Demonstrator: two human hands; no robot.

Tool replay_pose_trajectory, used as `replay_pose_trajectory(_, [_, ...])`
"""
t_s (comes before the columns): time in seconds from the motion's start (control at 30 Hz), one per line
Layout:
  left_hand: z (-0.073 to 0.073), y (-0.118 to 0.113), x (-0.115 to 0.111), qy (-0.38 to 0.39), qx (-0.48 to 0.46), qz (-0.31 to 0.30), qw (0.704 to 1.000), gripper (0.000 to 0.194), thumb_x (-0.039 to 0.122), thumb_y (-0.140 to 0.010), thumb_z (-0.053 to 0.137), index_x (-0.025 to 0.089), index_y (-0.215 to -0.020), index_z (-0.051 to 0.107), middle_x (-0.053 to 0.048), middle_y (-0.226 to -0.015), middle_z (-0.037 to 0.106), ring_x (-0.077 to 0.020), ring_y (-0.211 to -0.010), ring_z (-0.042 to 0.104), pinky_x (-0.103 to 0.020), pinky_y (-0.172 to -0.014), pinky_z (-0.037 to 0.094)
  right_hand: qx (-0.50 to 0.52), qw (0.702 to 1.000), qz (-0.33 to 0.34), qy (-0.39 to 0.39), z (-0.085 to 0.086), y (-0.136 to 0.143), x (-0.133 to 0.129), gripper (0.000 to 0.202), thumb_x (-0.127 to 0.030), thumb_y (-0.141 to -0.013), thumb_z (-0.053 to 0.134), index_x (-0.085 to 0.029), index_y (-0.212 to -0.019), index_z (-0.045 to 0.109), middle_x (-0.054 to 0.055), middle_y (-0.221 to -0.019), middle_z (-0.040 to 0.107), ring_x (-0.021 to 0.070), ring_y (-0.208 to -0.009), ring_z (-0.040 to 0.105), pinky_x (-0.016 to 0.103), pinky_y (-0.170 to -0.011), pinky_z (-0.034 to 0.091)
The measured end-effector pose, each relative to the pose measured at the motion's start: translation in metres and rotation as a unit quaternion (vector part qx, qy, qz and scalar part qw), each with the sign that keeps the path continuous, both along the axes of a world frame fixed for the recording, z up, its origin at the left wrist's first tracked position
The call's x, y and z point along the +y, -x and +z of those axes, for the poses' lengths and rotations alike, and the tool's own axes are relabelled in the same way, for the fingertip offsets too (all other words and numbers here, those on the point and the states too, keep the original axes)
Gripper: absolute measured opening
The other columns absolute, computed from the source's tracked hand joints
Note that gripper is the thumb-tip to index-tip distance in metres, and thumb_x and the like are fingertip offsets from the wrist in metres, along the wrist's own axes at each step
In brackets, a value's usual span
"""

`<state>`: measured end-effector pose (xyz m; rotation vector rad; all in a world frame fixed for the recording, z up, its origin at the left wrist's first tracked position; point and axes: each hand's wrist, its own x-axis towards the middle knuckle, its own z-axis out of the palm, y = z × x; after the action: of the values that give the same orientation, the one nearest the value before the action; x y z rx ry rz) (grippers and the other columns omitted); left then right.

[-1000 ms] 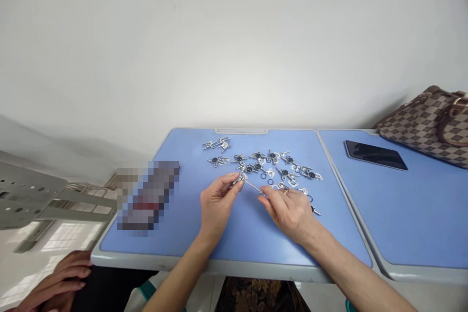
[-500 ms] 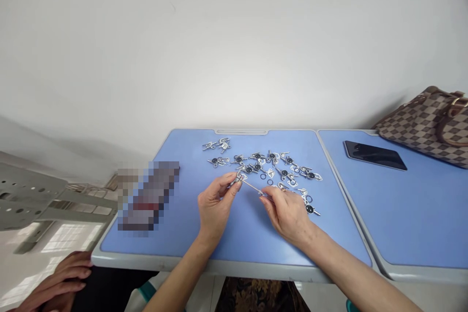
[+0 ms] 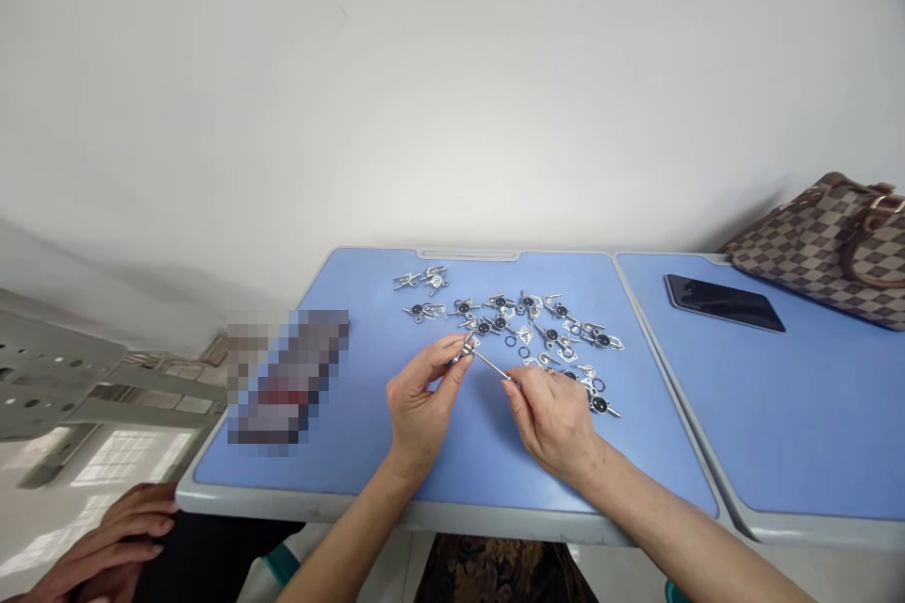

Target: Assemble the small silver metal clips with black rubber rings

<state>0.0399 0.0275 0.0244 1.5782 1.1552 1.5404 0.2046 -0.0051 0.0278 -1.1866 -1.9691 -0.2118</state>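
Observation:
My left hand pinches a small metal part between thumb and fingers above the blue tabletop. A thin metal rod runs from that part to my right hand, whose fingers are closed round its other end; what they grip there is mostly hidden. Behind and beside my right hand lie several metal pieces with round black discs, plus thin plates and black rings. A few silver parts lie apart near the table's back edge.
A blurred-out flat object lies at the table's left. On the adjoining table at the right are a black phone and a checkered bag. Another person's hand rests at the lower left, beside the table corner.
The rod shows at a slightly steeper slant between my hands. Both hands keep their grips and have shifted only a little.

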Motion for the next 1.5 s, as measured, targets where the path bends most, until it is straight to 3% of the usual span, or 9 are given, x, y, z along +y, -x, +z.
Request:
replay_pose_trajectory(0.17, [0.000,0.000,-0.001,0.008,0.007,0.003,1.000,0.008,0.024,-0.083,0.071,0.025,-0.090,0.074,-0.003,-0.102,0.075,-0.0217,-0.096,0.071,-0.035,-0.083,0.060,0.116,0.986,0.036,0.111,0.003,0.002,0.000,0.033,-0.022,-0.103,0.035,-0.018,-0.079,0.058,0.000,-0.061,0.059,0.0111,-0.051,0.051,0.024,-0.053,0.037])
replay_pose_trajectory(0.37, [-0.001,-0.002,0.001,0.019,-0.009,0.011,1.000,0.009,0.024,-0.081,0.073,0.026,-0.089,0.075,-0.002,-0.100,0.076,-0.0216,-0.097,0.071,-0.035,-0.085,0.060,0.340,0.859,0.100,0.369,0.009,0.002,0.000,0.022,-0.040,-0.098,0.048,-0.021,-0.088,0.053,-0.010,-0.051,0.033,0.0098,-0.044,0.032,0.021,-0.041,0.029])
replay_pose_trajectory(0.43, [-0.003,-0.003,0.002,0.028,-0.012,0.014,0.999,0.010,0.026,-0.080,0.073,0.025,-0.091,0.075,-0.003,-0.100,0.075,-0.0222,-0.099,0.070,-0.036,-0.088,0.059,0.337,0.872,0.087,0.344,0.007,0.002,0.000,0.016,-0.037,-0.094,0.053,-0.022,-0.091,0.050,-0.011,-0.052,0.031,0.0096,-0.043,0.030,0.021,-0.041,0.027])
replay_pose_trajectory(0.6, [-0.005,-0.002,0.005,0.075,-0.031,-0.025,0.996,0.032,0.029,-0.082,0.073,0.027,-0.113,0.071,-0.003,-0.108,0.074,-0.0221,-0.100,0.071,-0.037,-0.094,0.057,0.182,0.972,0.038,0.145,0.002,0.002,0.002,0.017,-0.024,-0.098,0.047,-0.019,-0.084,0.056,-0.004,-0.059,0.050,0.0096,-0.049,0.045,0.023,-0.051,0.034])
replay_pose_trajectory(0.7, [-0.003,0.000,0.008,0.083,-0.023,-0.054,0.995,0.033,0.029,-0.084,0.070,0.029,-0.117,0.070,-0.003,-0.110,0.072,-0.0214,-0.100,0.070,-0.037,-0.094,0.056,0.102,0.992,0.015,0.078,0.000,0.003,0.004,0.020,-0.020,-0.099,0.044,-0.017,-0.084,0.058,-0.001,-0.063,0.058,0.0104,-0.051,0.051,0.025,-0.052,0.034])
replay_pose_trajectory(1.0, [0.003,-0.003,0.010,0.142,-0.099,-0.110,0.979,0.023,0.032,-0.083,0.069,0.024,-0.104,0.069,-0.006,-0.112,0.068,-0.0254,-0.107,0.068,-0.038,-0.087,0.059,-0.039,0.998,-0.038,-0.016,0.003,0.006,0.007,0.024,-0.020,-0.100,0.044,-0.017,-0.082,0.060,-0.001,-0.059,0.059,0.0102,-0.046,0.047,0.027,-0.048,0.030])
replay_pose_trajectory(1.33, [0.002,-0.001,0.003,0.128,-0.027,-0.098,0.986,0.020,0.029,-0.090,0.061,0.023,-0.108,0.067,-0.005,-0.112,0.072,-0.0226,-0.111,0.065,-0.035,-0.092,0.056,-0.107,0.991,-0.039,-0.074,0.003,0.005,0.004,0.024,-0.018,-0.099,0.046,-0.017,-0.078,0.058,-0.001,-0.054,0.056,0.0123,-0.045,0.046,0.031,-0.049,0.029])
replay_pose_trajectory(1.43, [0.001,-0.001,0.001,0.106,-0.012,-0.091,0.990,0.020,0.028,-0.091,0.061,0.024,-0.109,0.067,-0.004,-0.114,0.071,-0.0229,-0.112,0.065,-0.037,-0.094,0.056,-0.052,0.998,-0.014,-0.014,0.002,0.006,0.001,0.030,-0.019,-0.101,0.039,-0.018,-0.078,0.057,-0.001,-0.053,0.056,0.0119,-0.044,0.046,0.029,-0.049,0.029])
replay_pose_trajectory(1.5, [0.000,-0.001,0.001,0.095,-0.008,-0.087,0.992,0.020,0.028,-0.091,0.061,0.025,-0.109,0.067,-0.004,-0.115,0.071,-0.0226,-0.112,0.065,-0.038,-0.094,0.057,0.058,0.993,0.026,0.101,0.002,0.006,0.000,0.035,-0.025,-0.103,0.034,-0.018,-0.079,0.058,-0.001,-0.055,0.057,0.0113,-0.046,0.048,0.027,-0.049,0.031])
